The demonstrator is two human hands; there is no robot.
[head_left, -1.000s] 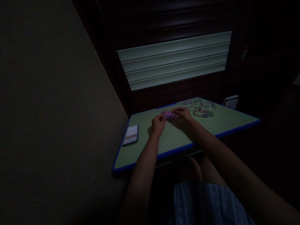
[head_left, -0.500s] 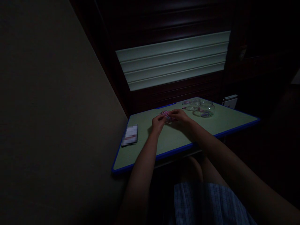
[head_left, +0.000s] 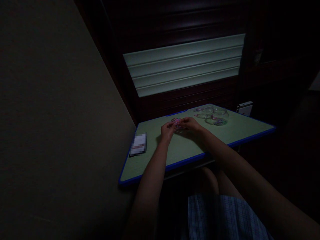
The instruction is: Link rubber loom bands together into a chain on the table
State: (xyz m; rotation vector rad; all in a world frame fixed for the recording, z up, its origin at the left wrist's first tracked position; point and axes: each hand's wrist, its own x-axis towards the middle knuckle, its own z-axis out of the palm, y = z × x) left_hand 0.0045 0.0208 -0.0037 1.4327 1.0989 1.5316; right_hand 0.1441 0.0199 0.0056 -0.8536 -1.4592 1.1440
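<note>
A small pink, multicoloured bundle (head_left: 176, 121) sits between my two hands, low over the middle of the table; it is too dark and small to make out its kind. My left hand (head_left: 167, 130) pinches it from the left, fingers closed. From the right, my right hand (head_left: 189, 123) grips it with thumb and fingertips pressed together. Part of the bundle is hidden behind the fingers. To the right of my hands stands a clear round glass bowl (head_left: 220, 115) with something purple and green at its bottom.
Beside the bowl are other clear containers (head_left: 207, 109) with pinkish bits near them. A blurred-out flat object (head_left: 138, 144) lies at the left of the pale green table (head_left: 185, 150), which has a blue edge. A wall (head_left: 75, 133) rises close on the left.
My hands have shifted very slightly on the pink bundle, the left one a little to the left. Everything else stays where it was.
</note>
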